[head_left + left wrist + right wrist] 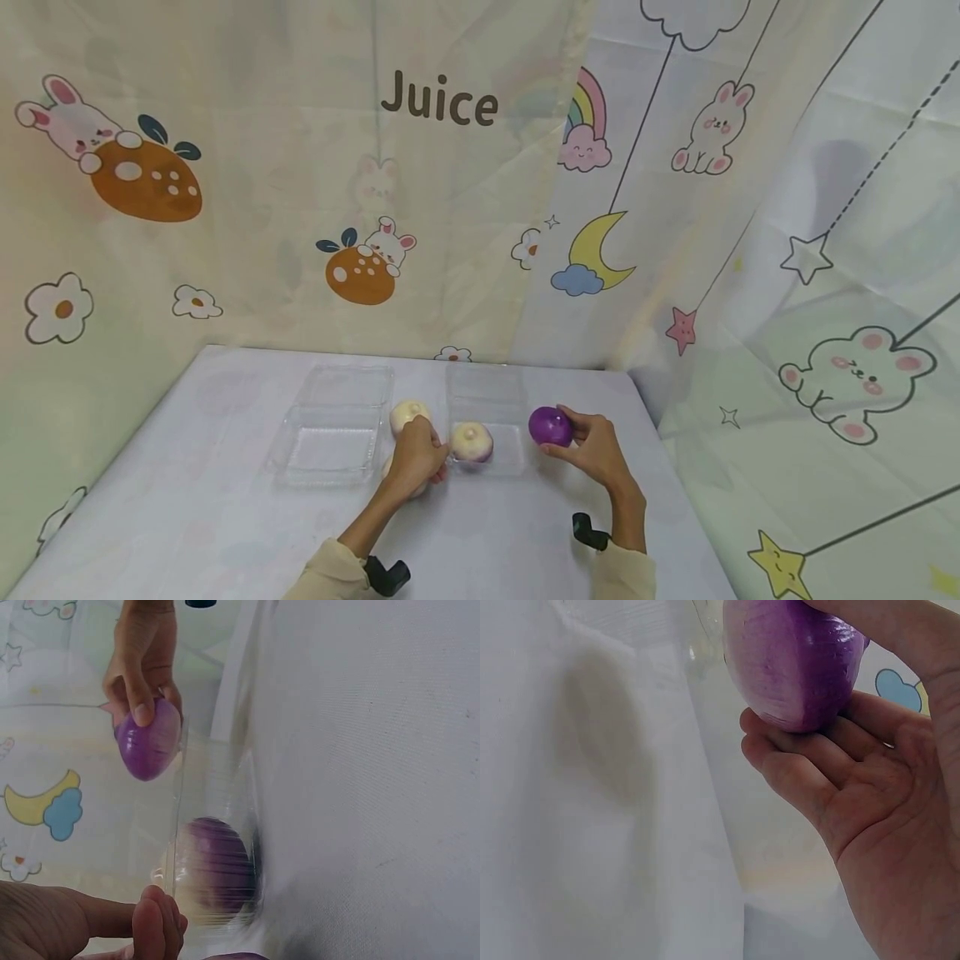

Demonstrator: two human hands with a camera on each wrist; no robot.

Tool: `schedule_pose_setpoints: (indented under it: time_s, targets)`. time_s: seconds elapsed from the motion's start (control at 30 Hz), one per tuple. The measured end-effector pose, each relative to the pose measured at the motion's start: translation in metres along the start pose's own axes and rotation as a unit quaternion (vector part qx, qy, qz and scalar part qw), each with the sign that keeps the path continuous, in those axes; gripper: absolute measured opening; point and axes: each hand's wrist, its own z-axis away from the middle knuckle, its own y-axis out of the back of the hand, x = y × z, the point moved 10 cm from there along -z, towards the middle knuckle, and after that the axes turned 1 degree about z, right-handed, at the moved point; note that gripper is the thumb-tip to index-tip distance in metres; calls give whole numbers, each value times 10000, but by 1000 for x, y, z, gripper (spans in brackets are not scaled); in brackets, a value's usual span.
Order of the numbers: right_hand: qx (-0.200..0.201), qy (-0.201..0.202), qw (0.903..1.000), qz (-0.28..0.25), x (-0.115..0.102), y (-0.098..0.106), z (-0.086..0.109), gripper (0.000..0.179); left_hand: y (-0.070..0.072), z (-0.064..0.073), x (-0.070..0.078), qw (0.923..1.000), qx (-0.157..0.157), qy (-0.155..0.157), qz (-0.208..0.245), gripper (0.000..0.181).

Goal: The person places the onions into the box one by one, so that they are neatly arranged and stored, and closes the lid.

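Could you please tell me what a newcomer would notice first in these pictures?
The eye would likely fall first on the purple onion held by the right hand, right of a clear box. Next is the white-and-purple onion in that box, with the left hand at its left edge. The dark word "Juice" stands out on the backdrop.

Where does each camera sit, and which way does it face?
Head: on the head, facing forward and down at the table; left hand, right hand and sleeves show.
Left wrist: on that wrist, image turned sideways, looking past a clear tray; both hands show.
Right wrist: on that wrist, facing the palm and purple onion; the right hand alone shows.
Shared: both wrist views show the right hand holding that onion.
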Motion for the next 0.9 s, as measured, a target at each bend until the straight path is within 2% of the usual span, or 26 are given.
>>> schedule_pose_setpoints:
  time_s: [0.5, 0.53, 0.67, 0.73, 0.77, 0.9]
  targets:
    - [-221, -3, 9997, -43, -8, -9, -3, 85, 0, -1, 2, 10000, 11, -14, 27, 16]
    - [-245, -4, 9997, -45, -8, -10, -3, 86, -1, -4, -6, 9998, 8, -206, 61, 17]
    - [-295, -19, 9996, -46, -9, -13, -2, 87, -2, -5, -6, 9996, 7, -255, 136, 16]
    - [-317, -1, 9995, -40, -10, -15, -2, 87, -2, -4, -7, 9996, 6, -249, 118, 15]
    - [-325, 20, 9995, -25, -10, -15, -3, 87, 0, -1, 0, 9999, 14, -53, 85, 14]
    - [-375, 110, 9992, -9, -12, -18, -4, 88, 1, 1, 1, 10000, 34, -18, -15, 15]
